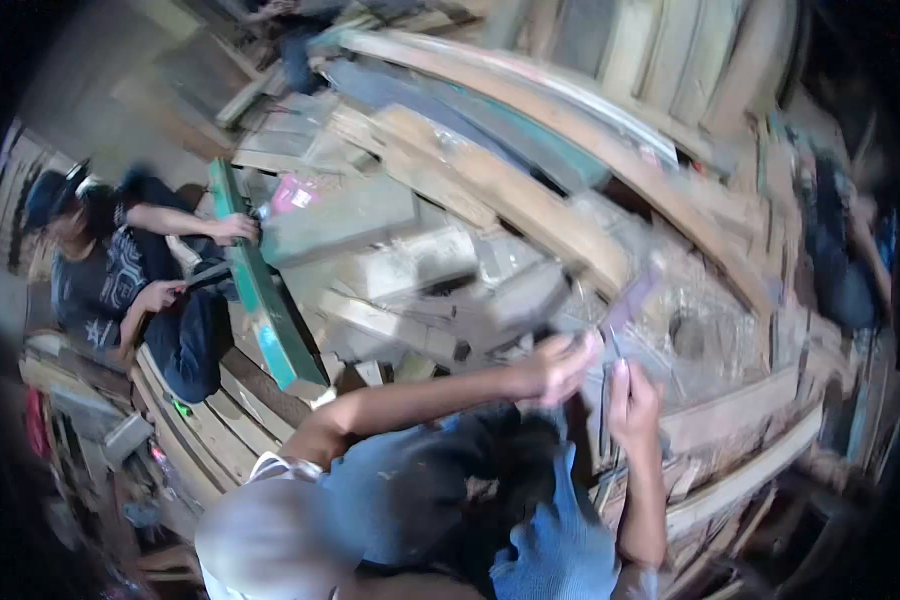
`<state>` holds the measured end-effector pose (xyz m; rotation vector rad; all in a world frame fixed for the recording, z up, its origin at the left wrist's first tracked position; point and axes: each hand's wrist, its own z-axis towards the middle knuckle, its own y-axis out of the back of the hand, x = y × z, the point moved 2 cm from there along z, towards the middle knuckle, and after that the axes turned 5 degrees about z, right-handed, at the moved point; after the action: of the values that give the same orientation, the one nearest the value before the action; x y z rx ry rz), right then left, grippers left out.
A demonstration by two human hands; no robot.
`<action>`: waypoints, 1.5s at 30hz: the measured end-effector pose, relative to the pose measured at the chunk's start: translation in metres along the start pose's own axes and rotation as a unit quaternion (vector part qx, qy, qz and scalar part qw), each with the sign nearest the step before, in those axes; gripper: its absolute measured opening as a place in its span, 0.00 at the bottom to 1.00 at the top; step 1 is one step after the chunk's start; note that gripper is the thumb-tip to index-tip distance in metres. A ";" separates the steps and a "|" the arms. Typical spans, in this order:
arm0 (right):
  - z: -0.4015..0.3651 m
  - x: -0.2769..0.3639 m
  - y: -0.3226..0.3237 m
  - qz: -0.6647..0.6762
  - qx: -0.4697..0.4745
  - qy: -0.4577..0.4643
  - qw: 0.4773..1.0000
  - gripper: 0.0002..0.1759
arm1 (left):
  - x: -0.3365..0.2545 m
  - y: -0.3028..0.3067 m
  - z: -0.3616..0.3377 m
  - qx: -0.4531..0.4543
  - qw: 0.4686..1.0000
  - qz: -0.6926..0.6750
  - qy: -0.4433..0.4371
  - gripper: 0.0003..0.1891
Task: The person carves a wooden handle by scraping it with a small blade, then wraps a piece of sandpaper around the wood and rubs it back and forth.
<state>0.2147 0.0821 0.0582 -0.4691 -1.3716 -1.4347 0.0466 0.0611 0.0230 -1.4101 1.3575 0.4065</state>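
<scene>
Near the middle right, my left hand (562, 368) is closed, fingers pressed together, beside a blurred purplish strip (632, 298). What lies between its fingers is too smeared to name. My right hand (634, 402) is just to the right and a little lower, its thumb and finger pinched at the lower end of a thin dark item (613, 345) that I cannot make out. The two hands are close together, above a floor strewn with wood scraps. Blue cloth (560, 540) shows below them, between my forearms.
At the left a seated co-worker (120, 270) holds a long green beam (260, 290). Long planks (500, 180) run diagonally across the top. A wooden beam (745, 470) lies right of my right arm. Another person (845, 240) is at the far right.
</scene>
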 end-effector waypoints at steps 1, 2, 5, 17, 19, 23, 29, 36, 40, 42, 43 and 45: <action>0.000 0.001 -0.001 -0.007 0.012 -0.004 1.000 0.11 | 0.015 0.010 0.009 -0.004 0.965 0.195 -0.175 0.21; 0.001 0.001 -0.002 -0.021 0.012 0.000 1.000 0.10 | 0.037 0.014 0.013 -0.005 0.862 0.367 -0.350 0.22; 0.007 -0.004 -0.003 -0.052 0.025 -0.007 0.998 0.12 | -0.017 -0.005 -0.015 -0.035 0.990 0.005 0.139 0.24; 0.010 -0.003 0.000 -0.144 0.051 -0.009 0.988 0.14 | -0.015 0.005 -0.029 -0.059 0.984 0.011 0.168 0.26; 0.010 0.004 0.001 -0.197 0.056 -0.021 0.979 0.13 | -0.011 0.005 -0.031 -0.074 0.989 0.055 0.116 0.24; 0.003 0.012 0.003 -0.205 0.080 -0.015 0.975 0.13 | 0.002 0.005 -0.034 -0.091 0.991 0.070 0.065 0.22; -0.004 0.015 0.001 -0.225 0.095 0.009 0.970 0.13 | 0.000 0.002 -0.041 -0.071 0.993 0.061 0.074 0.19; 0.002 0.016 -0.005 -0.214 0.090 0.017 0.973 0.14 | -0.001 0.012 -0.049 -0.084 0.991 0.058 0.086 0.23; 0.009 0.014 -0.015 -0.221 0.104 0.022 0.969 0.13 | 0.002 0.023 -0.056 -0.113 0.984 0.028 0.133 0.21; 0.009 0.014 -0.024 -0.236 0.133 0.046 0.961 0.14 | 0.002 0.029 -0.058 -0.102 0.986 0.049 0.120 0.20; 0.016 0.014 -0.023 -0.242 0.147 0.028 0.959 0.14 | 0.005 0.033 -0.057 -0.112 0.987 0.042 0.110 0.21; 0.024 0.005 -0.026 -0.238 0.111 0.031 0.964 0.16 | 0.002 0.035 -0.061 -0.127 0.983 0.032 0.126 0.21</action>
<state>0.1818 0.0955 0.0564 0.0615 -1.6420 -1.6304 -0.0085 0.0177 0.0270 -1.6751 1.6013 0.4694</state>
